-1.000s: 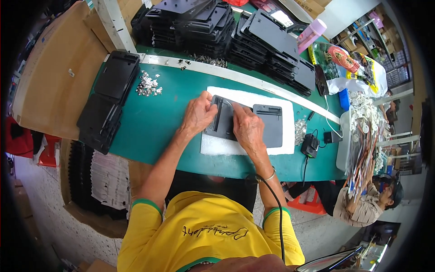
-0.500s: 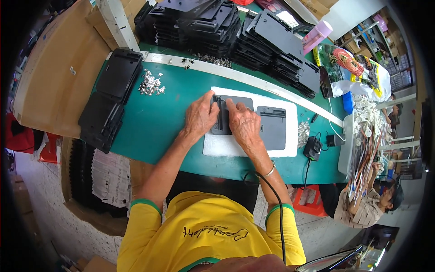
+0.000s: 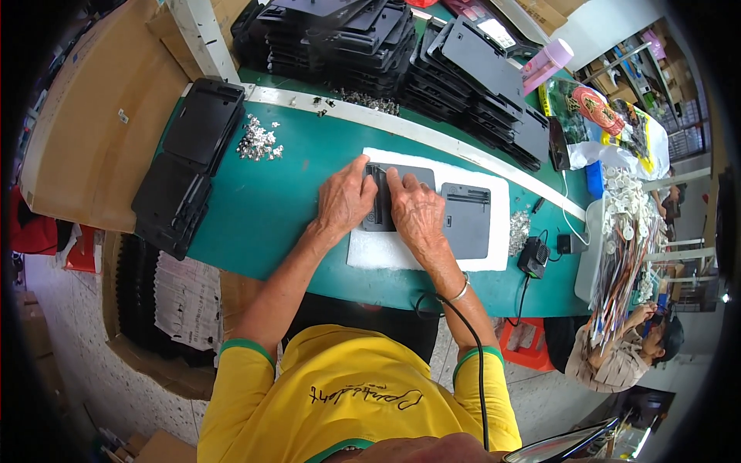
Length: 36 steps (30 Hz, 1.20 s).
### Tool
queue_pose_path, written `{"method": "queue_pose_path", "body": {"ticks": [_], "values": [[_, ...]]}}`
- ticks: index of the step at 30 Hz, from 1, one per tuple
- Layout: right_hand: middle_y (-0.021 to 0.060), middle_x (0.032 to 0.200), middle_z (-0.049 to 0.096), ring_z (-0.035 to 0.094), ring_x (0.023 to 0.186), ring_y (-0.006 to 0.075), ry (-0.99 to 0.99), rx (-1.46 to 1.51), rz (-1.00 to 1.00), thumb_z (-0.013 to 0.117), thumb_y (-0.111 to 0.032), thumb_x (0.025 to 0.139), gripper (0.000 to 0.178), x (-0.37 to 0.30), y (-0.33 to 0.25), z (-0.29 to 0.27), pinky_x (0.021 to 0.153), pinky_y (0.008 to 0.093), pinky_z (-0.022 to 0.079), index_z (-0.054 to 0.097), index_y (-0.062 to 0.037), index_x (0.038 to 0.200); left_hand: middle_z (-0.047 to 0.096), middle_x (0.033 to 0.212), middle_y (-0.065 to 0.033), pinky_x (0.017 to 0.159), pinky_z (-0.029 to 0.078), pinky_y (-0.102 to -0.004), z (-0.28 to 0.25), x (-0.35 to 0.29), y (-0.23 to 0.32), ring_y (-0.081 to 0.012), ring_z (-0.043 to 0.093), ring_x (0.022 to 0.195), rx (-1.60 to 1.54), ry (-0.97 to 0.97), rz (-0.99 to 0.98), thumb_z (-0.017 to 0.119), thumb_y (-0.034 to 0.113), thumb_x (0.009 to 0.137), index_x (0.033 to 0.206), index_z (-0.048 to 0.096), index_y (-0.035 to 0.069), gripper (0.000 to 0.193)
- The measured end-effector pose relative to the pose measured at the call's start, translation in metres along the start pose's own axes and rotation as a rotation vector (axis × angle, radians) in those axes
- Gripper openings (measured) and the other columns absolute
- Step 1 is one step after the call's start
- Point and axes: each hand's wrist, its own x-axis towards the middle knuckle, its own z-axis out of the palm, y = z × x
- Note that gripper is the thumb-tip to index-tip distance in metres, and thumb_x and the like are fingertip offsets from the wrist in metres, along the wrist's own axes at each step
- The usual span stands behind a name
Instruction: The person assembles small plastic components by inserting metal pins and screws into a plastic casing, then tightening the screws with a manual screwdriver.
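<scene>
- The left grip (image 3: pixel 345 197) touched the left edge of the black panel (image 3: pixel 380 208), fingers curled; whether it pinched anything could not be seen.
- The panel lay between both grips, flat on a white foam sheet (image 3: pixel 378 253) on the bench (image 3: pixel 266 197).
- The right grip (image 3: pixel 417 205) rested on the panel, fingers bent, its opening unclear.
- Further right lay a second panel (image 3: pixel 467 231).

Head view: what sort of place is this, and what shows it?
Probably an assembly workshop: stacked black panels, a heap of silvery parts and a tub of wires.
</scene>
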Motion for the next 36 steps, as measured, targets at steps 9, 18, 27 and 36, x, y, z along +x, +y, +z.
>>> {"method": "queue_pose_path", "body": {"ticks": [9, 18, 27, 36], "values": [[0.0077, 0.073, 0.058, 0.065, 0.065, 0.0244, -0.004, -0.025, -0.016, 0.058, -0.01, 0.081, 0.012, 0.003, 0.0, -0.001, 0.051, 0.0356, 0.054, 0.054, -0.0074, 0.093, 0.064, 0.089, -0.024, 0.065, 0.05, -0.0451, -0.001, 0.001, -0.001, -0.0399, 0.063, 0.075, -0.007, -0.014, 0.004, 0.057, 0.009, 0.083, 0.111, 0.056, -0.001, 0.029], [0.0066, 0.069, 0.055, 0.063, 0.062, 0.0184, -0.141, -0.316, -0.245, 0.059, -0.011, 0.08, 0.009, 0.017, -0.008, -0.01, 0.045, 0.0298, 0.05, 0.054, -0.0053, 0.076, 0.062, 0.086, -0.0218, 0.064, 0.049, -0.0472, 0.0, 0.001, -0.002, -0.0404, 0.061, 0.075, 0.001, -0.027, 0.047, 0.058, 0.008, 0.081, 0.105, 0.054, -0.001, 0.026], [0.007, 0.066, 0.06, 0.065, 0.059, 0.0176, -0.28, -0.325, -0.396, 0.057, -0.015, 0.085, 0.017, 0.041, -0.01, -0.024, 0.043, 0.0283, 0.049, 0.058, -0.0041, 0.072, 0.061, 0.085, -0.0207, 0.064, 0.048, -0.047, -0.001, 0.001, -0.004, -0.0406, 0.06, 0.079, -0.029, -0.034, 0.048, 0.061, 0.006, 0.076, 0.101, 0.052, -0.001, 0.027], [0.0097, 0.074, 0.063, 0.066, 0.064, 0.0256, -0.243, -0.168, -0.236, 0.057, -0.014, 0.084, 0.01, 0.032, 0.0, -0.02, 0.049, 0.0361, 0.052, 0.059, -0.0055, 0.08, 0.062, 0.082, -0.0222, 0.065, 0.048, -0.0477, -0.001, 0.001, -0.002, -0.0417, 0.06, 0.076, -0.046, -0.023, 0.023, 0.059, 0.007, 0.079, 0.097, 0.054, -0.002, 0.02]]}}
